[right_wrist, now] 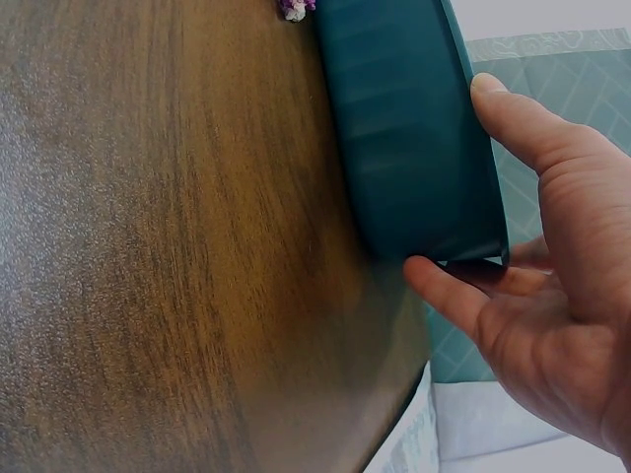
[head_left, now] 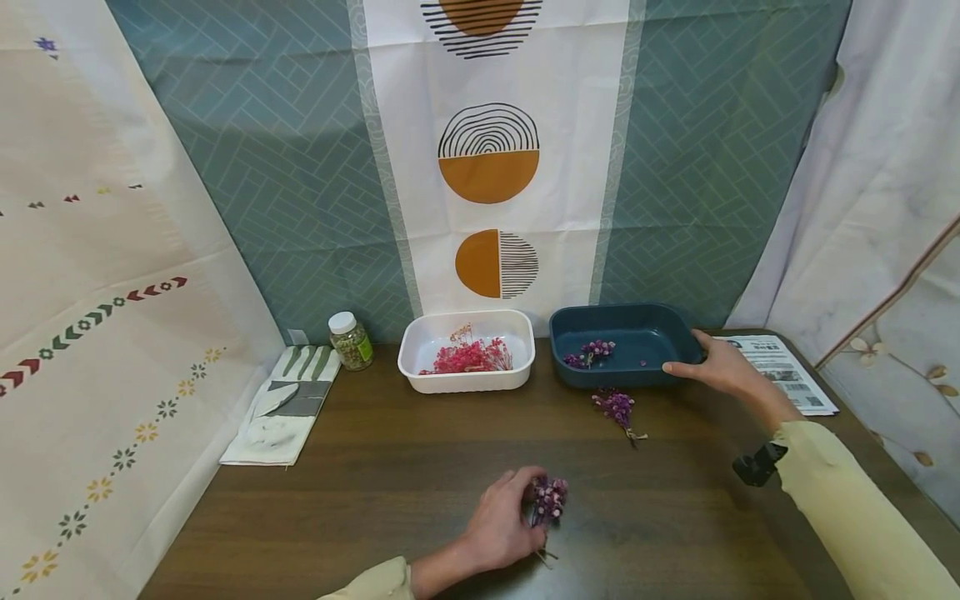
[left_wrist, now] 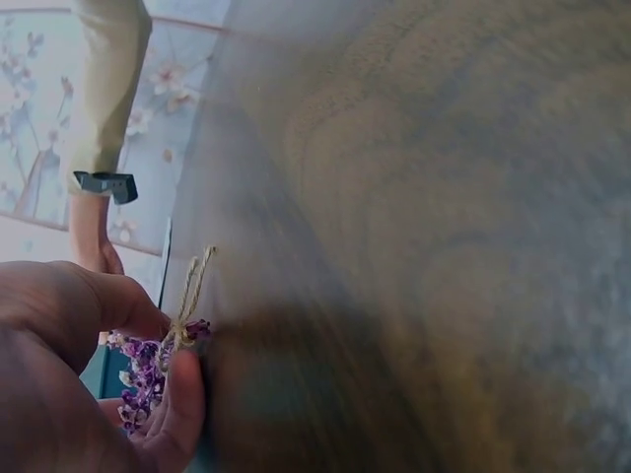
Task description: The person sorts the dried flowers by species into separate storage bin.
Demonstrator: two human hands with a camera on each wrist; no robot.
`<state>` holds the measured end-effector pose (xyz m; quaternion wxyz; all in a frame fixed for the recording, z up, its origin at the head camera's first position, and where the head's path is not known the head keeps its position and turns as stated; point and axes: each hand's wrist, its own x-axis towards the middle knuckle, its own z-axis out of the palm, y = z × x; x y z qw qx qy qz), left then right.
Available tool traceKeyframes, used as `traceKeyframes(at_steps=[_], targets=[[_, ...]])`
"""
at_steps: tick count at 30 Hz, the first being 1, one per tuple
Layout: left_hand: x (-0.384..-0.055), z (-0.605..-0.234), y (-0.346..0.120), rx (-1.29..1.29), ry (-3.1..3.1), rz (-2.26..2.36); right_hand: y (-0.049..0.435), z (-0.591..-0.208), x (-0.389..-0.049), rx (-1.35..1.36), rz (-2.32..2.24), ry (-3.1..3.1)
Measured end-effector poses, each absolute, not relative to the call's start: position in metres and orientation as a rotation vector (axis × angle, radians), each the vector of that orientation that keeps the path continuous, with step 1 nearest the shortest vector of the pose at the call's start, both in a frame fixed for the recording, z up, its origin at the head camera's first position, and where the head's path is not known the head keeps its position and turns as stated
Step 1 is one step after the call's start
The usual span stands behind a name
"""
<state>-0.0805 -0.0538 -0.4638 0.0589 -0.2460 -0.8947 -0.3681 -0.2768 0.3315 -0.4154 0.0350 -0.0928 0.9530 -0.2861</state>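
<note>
My left hand [head_left: 504,518] pinches a small bunch of purple dried flowers [head_left: 551,500] just over the front middle of the table. In the left wrist view, twine [left_wrist: 187,320] ties the stems of that bunch [left_wrist: 146,379] between thumb and fingers. At the back right, my right hand [head_left: 723,365] grips the right end of a dark teal tray [head_left: 626,377], its thumb on the rim. Inside the tray lie purple flowers [head_left: 597,351]. A second tied purple bunch [head_left: 617,408] rests on the table in front of the tray.
Left of the teal tray stands a white tray [head_left: 471,383] holding pink-red dried flowers [head_left: 472,357]. Further left are a white-capped jar [head_left: 351,340] and a folded patterned cloth [head_left: 285,408]. Printed paper [head_left: 787,372] lies at the right, beyond my right hand. Curtains hang around the table.
</note>
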Motion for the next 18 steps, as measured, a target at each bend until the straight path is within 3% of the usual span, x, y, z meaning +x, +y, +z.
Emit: traceKeyframes(at_steps=[18], targets=[[-0.101,-0.452,-0.056,-0.8,-2.581,-1.287,0.332,-0.415,-0.276,-0.291,-0.878,2.935]])
